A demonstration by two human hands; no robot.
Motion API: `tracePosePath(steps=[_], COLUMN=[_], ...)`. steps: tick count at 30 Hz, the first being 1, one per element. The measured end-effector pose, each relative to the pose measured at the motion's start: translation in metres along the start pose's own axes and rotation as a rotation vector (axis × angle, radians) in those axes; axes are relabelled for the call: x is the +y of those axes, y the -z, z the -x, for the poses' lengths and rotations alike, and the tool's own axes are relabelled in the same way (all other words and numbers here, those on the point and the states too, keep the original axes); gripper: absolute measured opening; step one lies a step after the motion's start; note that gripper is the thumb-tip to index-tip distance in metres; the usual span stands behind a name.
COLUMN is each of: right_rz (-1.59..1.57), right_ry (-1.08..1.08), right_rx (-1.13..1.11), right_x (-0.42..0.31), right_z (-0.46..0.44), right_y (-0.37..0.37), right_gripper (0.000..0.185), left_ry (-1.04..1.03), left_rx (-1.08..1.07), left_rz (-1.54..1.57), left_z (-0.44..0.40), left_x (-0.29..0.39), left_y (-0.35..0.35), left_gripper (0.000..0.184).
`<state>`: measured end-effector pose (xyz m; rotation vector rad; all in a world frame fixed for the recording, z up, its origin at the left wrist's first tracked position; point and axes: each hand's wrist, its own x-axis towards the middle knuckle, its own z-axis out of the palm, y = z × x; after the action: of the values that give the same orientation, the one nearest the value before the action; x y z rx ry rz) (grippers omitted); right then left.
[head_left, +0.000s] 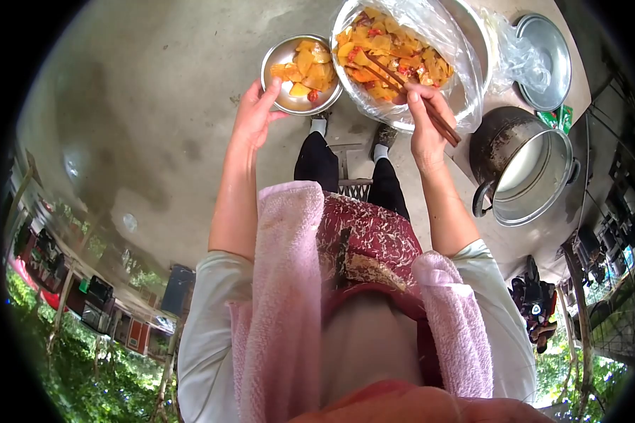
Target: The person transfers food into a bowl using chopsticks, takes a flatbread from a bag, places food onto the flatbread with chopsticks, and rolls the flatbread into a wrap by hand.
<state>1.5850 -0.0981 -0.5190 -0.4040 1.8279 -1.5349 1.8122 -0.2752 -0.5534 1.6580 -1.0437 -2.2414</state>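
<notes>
Pink towel [289, 282] nearest, hands [255, 116] [429, 130] grip brown chopsticks [447, 131] and a bowl [279, 58] of amber slices [316, 65].

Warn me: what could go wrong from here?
The small bowl, which the left hand grips at its rim, might tip and spill its yellow slices. Food could slip off the chopsticks in the right hand. The loose plastic over the large bowl might snag them.

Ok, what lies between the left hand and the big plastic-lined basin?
In the head view, the small metal bowl with yellow-orange slices lies between the left hand and the big plastic-lined basin.
</notes>
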Motion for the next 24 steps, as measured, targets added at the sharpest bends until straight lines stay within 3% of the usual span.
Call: tracePosePath(steps=[3,5,7,9,11,13,15,17,18,21,24], right_rz=[0.102,0.344,0.383,0.342,0.36,0.523,0.483,0.506,0.368,0.135,0.122], right_ry=[0.121,0.334,0.553,0.535,0.567,0.502,0.32,0.23,0.123,0.053,0.068], right_rx=[-0.023,-0.082,-0.154,-0.236,-0.168,-0.003,0.098,0.105,0.063,0.081,0.043], right_x=[-0.003,-0.014,-0.032,-0.044,-0.046,-0.046,-0.036,-0.017,-0.014,0.004,0.011], right_z=[0.014,0.022,0.032,0.041,0.041,0.034,0.022,0.012,0.009,0.004,0.008], right_y=[0.0,0.0,-0.01,-0.019,-0.016,-0.003,0.009,0.019,0.017,0.007,-0.002], right_gripper=[0.01,0.007,0.007,0.012,0.009,0.005,0.004,0.006,0.008,0.009,0.01], left_ry=[-0.013,-0.034,0.003,0.017,0.005,0.004,0.004,0.002,0.006,0.006,0.002], left_rx=[-0.005,0.007,-0.003,-0.017,-0.034,-0.039,-0.039,-0.036,-0.036,-0.035,-0.029], left_rz=[-0.013,-0.041,-0.055,-0.057,-0.044,-0.049,-0.045,-0.03,-0.026,-0.024,-0.037], left_z=[-0.003,-0.005,-0.008,-0.01,-0.011,-0.012,-0.012,-0.012,-0.012,-0.01,-0.009], left_x=[0.002,0.003,0.003,0.001,0.001,0.001,0.0,-0.002,-0.002,0.0,0.001], left_y=[0.001,-0.001,0.004,0.006,0.007,0.007,0.008,0.007,0.006,0.005,0.006], left_gripper=[0.054,0.048,0.055,0.059,0.059,0.059,0.059,0.059,0.059,0.059,0.054])
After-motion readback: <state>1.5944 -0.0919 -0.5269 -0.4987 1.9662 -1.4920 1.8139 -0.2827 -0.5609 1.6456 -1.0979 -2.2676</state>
